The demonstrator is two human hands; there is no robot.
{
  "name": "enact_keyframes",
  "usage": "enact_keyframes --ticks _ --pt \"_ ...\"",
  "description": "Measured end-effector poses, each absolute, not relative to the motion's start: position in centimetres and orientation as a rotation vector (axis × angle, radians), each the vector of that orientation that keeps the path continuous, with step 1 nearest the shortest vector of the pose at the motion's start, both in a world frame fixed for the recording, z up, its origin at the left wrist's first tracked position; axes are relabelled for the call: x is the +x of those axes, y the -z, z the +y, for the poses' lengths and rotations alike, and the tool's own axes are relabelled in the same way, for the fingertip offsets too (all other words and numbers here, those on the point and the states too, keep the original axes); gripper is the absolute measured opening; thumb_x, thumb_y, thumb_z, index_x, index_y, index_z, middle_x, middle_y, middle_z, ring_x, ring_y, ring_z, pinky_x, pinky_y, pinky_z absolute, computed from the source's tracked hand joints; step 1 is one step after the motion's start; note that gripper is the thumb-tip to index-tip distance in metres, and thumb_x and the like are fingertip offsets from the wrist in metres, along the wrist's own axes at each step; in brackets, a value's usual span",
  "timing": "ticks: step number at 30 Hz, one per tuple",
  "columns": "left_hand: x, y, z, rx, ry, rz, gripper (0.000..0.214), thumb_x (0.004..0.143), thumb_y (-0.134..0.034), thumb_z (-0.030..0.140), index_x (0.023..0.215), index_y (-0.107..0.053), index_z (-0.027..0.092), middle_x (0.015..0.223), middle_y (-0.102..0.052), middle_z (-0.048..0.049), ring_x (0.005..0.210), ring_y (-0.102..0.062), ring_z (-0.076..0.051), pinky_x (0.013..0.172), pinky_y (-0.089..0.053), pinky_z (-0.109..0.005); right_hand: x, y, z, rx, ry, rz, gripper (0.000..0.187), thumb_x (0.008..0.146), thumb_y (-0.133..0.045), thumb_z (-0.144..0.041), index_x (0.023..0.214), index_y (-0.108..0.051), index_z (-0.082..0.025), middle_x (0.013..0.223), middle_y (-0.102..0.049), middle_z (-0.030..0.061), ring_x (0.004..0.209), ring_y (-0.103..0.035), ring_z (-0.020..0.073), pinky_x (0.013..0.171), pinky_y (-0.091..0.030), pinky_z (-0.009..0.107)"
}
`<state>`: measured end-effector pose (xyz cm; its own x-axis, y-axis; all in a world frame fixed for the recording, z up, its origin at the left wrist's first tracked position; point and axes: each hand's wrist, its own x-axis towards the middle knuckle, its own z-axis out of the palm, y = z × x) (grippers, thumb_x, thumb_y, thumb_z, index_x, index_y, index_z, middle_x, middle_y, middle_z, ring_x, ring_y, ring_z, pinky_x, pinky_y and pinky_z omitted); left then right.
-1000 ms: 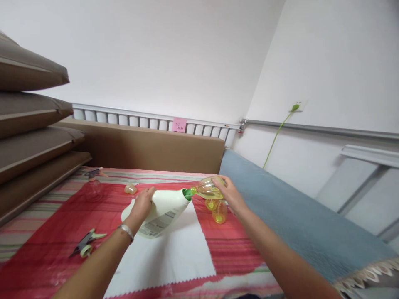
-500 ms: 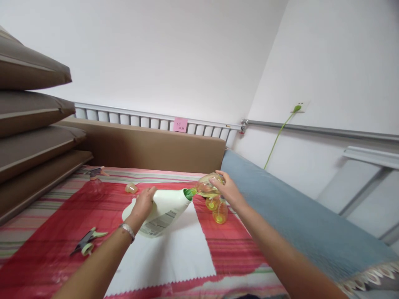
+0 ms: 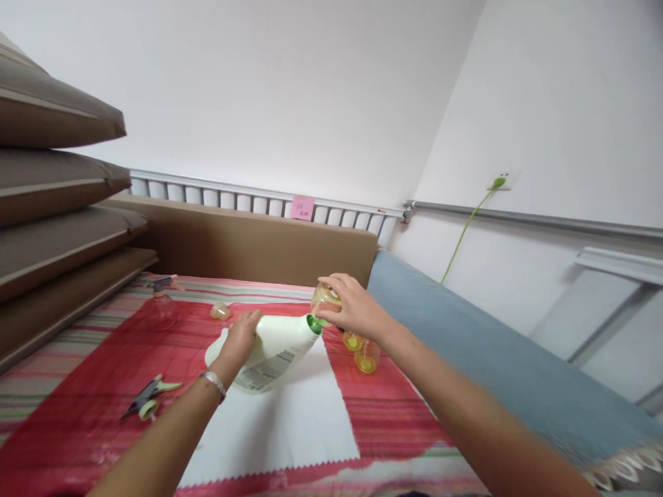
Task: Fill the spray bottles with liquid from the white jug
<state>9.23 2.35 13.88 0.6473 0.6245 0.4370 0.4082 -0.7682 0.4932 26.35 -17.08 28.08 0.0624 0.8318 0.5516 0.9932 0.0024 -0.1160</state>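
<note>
My left hand (image 3: 242,339) is closed around a large pale green jug (image 3: 274,345) with a printed label. The jug leans to the right, its green-lined mouth facing my right hand. Closed on a small clear yellow bottle (image 3: 325,304), my right hand (image 3: 357,307) keeps it right at the jug's mouth. Fingers cover part of the bottle, and I cannot tell whether the two rims touch. Below my right hand stand two yellow bottles (image 3: 366,357), partly hidden. Under the jug lies a white cloth (image 3: 290,428) with a zigzag edge.
On the red sheet (image 3: 77,393) lie a detached spray head (image 3: 150,398) and a small pale cup-like cap (image 3: 220,311). Farther left stands a clear pinkish spray bottle (image 3: 161,309). Stacked brown cushions (image 3: 62,183) rise at the left; a blue padded panel (image 3: 481,359) runs along the right.
My right hand has shifted left and turned over the yellow bottle, which has swung from lying sideways to a steeper tilt at the jug's mouth. My left hand and the jug barely move.
</note>
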Motion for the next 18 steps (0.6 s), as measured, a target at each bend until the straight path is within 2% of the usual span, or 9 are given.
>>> enact_keyframes --ticks 3,9,14,18 --pt "9.1 -13.8 2.3 2.497 -0.886 0.809 0.038 0.068 -0.035 -0.004 0.089 -0.058 0.018 0.085 -0.058 -0.0073 0.085 -0.054 -0.021 0.075 -0.038 -0.03 25.7 -28.6 -16.8 -1.896 0.452 -1.868 0.057 0.07 -0.065 -0.039 0.124 -0.049 -0.027 0.119 -0.051 0.0077 0.107 -0.048 0.0268 0.092 -0.04 0.041" --pt "8.4 -13.6 2.6 2.434 -0.939 0.769 0.028 0.071 -0.039 0.001 0.08 -0.058 0.018 0.082 -0.058 -0.0068 0.082 -0.053 -0.021 0.075 -0.038 -0.031 25.3 -28.8 -16.2 -1.874 0.466 -1.85 0.054 0.072 -0.063 -0.039 0.123 -0.049 -0.027 0.118 -0.052 0.0085 0.109 -0.048 0.0278 0.094 -0.039 0.042" --pt "7.9 -13.0 2.9 2.349 -0.99 0.765 0.031 0.069 -0.039 0.0 0.083 -0.059 0.018 0.086 -0.06 -0.0073 0.087 -0.053 -0.021 0.079 -0.038 -0.032 25.4 -28.5 -15.7 -1.841 0.466 -1.74 0.056 0.071 -0.064 -0.042 0.123 -0.049 -0.027 0.118 -0.054 0.0075 0.112 -0.047 0.0278 0.097 -0.037 0.042" --pt "7.5 -12.4 3.6 2.243 -1.028 0.716 0.023 0.071 -0.043 0.004 0.079 -0.058 0.018 0.083 -0.06 -0.0061 0.084 -0.054 -0.02 0.078 -0.04 -0.031 25.9 -28.4 -15.5 -1.9 0.372 -1.591 0.058 0.068 -0.065 -0.046 0.121 -0.052 -0.026 0.118 -0.056 0.0089 0.109 -0.051 0.0299 0.095 -0.039 0.045"
